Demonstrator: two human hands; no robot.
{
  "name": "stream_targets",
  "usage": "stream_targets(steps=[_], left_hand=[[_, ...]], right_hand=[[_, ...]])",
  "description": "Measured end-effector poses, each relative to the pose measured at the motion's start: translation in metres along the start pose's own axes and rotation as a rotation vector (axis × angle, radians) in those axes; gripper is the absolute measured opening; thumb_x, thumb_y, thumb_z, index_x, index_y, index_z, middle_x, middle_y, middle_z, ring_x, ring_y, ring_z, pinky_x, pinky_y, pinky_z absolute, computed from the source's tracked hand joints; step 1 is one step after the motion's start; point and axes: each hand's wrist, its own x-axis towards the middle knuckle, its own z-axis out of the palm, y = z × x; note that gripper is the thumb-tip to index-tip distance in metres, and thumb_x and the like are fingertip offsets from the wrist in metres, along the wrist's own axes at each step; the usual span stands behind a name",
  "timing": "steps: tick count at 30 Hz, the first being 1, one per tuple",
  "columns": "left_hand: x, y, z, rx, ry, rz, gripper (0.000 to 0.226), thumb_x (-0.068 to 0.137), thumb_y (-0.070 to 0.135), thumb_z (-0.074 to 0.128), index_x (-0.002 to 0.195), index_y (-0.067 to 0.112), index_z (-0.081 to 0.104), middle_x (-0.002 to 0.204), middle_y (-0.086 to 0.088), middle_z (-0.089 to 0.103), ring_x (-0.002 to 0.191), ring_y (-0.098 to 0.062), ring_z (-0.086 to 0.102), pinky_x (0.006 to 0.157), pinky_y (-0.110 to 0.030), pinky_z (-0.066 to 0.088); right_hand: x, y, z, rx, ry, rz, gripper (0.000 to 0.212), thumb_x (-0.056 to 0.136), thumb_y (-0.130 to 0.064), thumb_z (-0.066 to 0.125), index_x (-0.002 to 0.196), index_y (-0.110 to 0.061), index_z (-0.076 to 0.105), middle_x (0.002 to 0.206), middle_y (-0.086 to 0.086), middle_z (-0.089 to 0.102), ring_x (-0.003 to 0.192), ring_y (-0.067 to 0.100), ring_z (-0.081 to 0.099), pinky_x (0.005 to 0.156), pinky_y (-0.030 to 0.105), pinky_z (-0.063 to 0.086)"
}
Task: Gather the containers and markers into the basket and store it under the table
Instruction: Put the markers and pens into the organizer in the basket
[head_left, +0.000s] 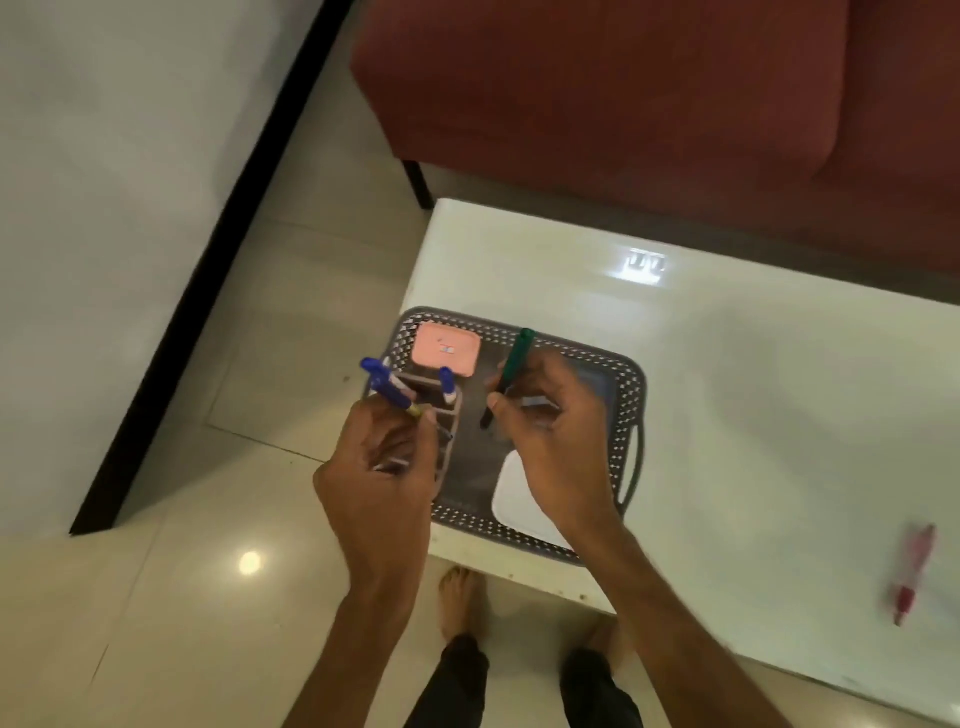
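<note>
Head view: white container (519, 506) in the basket (631, 387) half hidden by the right wrist; a bluish item under the right hand (553, 426) too covered to identify. Right hand pinching a green marker (511, 371) above the basket. Left hand (382, 467) clenched on blue markers (387, 387), count unclear, perhaps two. Pink container (447, 351) in the basket's far corner. Red marker (911, 571), blurred, well apart on the glossy white worktop (727, 389). Maroon sofa (649, 104) beyond; pale tiled floor (182, 597).
</note>
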Motion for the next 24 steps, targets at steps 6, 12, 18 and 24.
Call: stream_targets(steps=[6, 12, 18, 24], left_hand=[[0.028, -0.035, -0.039, 0.012, 0.055, -0.083, 0.034, 0.086, 0.009, 0.074, 0.100, 0.037, 0.061, 0.089, 0.025, 0.068, 0.084, 0.005, 0.071, 0.075, -0.007, 0.053], [0.039, -0.071, -0.037, 0.120, 0.005, -0.183, 0.023, 0.087, 0.018, 0.073, 0.109, 0.015, 0.067, 0.092, 0.012, 0.073, 0.073, 0.013, 0.063, 0.068, 0.004, 0.045], [0.037, -0.083, -0.029, 0.238, -0.082, -0.250, 0.021, 0.090, 0.030, 0.069, 0.108, 0.019, 0.067, 0.080, 0.019, 0.065, 0.058, 0.011, 0.058, 0.056, 0.003, 0.040], [0.036, -0.093, -0.026, 0.223, -0.106, -0.292, 0.025, 0.089, 0.015, 0.071, 0.113, 0.013, 0.068, 0.100, 0.003, 0.075, 0.077, -0.001, 0.062, 0.078, -0.011, 0.051]], right_hand=[[0.001, 0.005, 0.081, -0.155, -0.126, -0.005, 0.024, 0.089, -0.011, 0.071, 0.113, -0.013, 0.066, 0.103, -0.006, 0.074, 0.091, 0.003, 0.070, 0.086, 0.029, 0.060], [0.006, 0.024, 0.121, -0.360, -0.192, -0.053, 0.023, 0.091, -0.007, 0.068, 0.113, -0.013, 0.066, 0.100, 0.000, 0.074, 0.087, 0.007, 0.071, 0.080, 0.005, 0.049], [0.009, 0.037, 0.132, -0.601, -0.277, -0.085, 0.023, 0.090, 0.001, 0.063, 0.110, -0.009, 0.064, 0.100, 0.005, 0.071, 0.083, 0.009, 0.063, 0.075, 0.009, 0.050], [0.008, 0.042, 0.134, -0.677, -0.300, -0.083, 0.032, 0.092, 0.000, 0.060, 0.122, -0.010, 0.060, 0.115, 0.009, 0.068, 0.104, 0.022, 0.067, 0.095, 0.033, 0.054]])
